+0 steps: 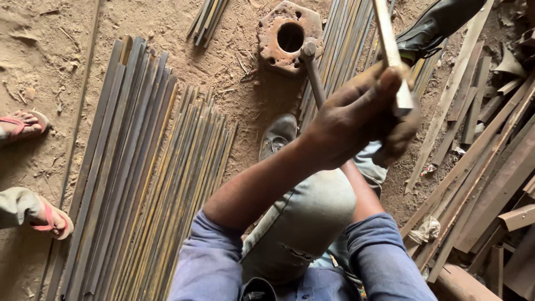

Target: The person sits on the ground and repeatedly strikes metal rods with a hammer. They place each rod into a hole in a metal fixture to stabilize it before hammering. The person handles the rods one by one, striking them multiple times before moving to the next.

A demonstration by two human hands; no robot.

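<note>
Both hands, left hand (348, 120) and right hand (398, 136), are clenched around the metal strip (390, 47); keep it steady above the hammer (312, 69).

From my remote view I find no packages, labels, signs or screens here; nothing in view carries a printed panel, wrapper or display of any kind.
</note>
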